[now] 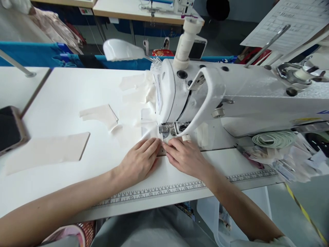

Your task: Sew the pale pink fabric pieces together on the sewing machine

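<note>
A white sewing machine stands on the table, and both hands meet right in front of its presser foot. My left hand rests on the tabletop with its fingers bent together, closed on a small white fabric piece. Most of that cloth is hidden under the fingers and the machine head. My right hand pinches the near edge of the same cloth, thumb and forefinger close to the left fingertips. Left of the machine lie cut off-white fabric pieces, and a longer fabric strip is nearer the left edge.
A phone lies at the far left. Along the table's front edge runs a printed ruler. On the right are a coil of pale green cord, scraps and small scissors. Below stand a plastic bin and a pink basket.
</note>
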A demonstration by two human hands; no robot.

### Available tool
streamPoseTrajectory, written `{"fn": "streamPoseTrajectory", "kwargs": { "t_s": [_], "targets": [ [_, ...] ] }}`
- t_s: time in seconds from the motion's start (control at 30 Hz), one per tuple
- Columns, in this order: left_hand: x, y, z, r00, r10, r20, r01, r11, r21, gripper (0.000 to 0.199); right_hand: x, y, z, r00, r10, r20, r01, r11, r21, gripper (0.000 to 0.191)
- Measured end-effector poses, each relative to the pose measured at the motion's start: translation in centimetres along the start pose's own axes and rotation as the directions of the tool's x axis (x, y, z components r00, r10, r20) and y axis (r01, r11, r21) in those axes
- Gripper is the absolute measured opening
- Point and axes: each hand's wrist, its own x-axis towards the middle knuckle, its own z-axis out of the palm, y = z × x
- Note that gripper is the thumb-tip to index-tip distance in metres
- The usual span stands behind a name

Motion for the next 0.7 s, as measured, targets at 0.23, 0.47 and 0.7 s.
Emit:
{"fn": "streamPoseTrajectory", "kwargs": {
  "t_s": [0.23, 0.47, 0.7],
  "targets": [
    [0.3, -1.0, 0.7, 1.000, 0.006, -0.017, -0.006, 1.000, 0.025, 0.035, 0.9, 0.5, -0.1, 0.998, 0.050, 0.040, -0.047, 0.997, -0.066, 0.034],
    [0.8, -1.9, 0.9, 0.999, -0.020, -0.030, 0.020, 1.000, 0.005, 0.033, 1.8, 0.6, -0.1, 0.993, 0.099, 0.059, -0.091, 0.989, -0.117, 0.034],
    [1.2, -2.8, 1.2, 0.998, -0.069, -0.005, 0.069, 0.997, -0.046, 0.036, 0.7, 0.9, 0.8, 0.992, 0.099, -0.080, -0.106, 0.990, -0.088, 0.033]
  ]
}}
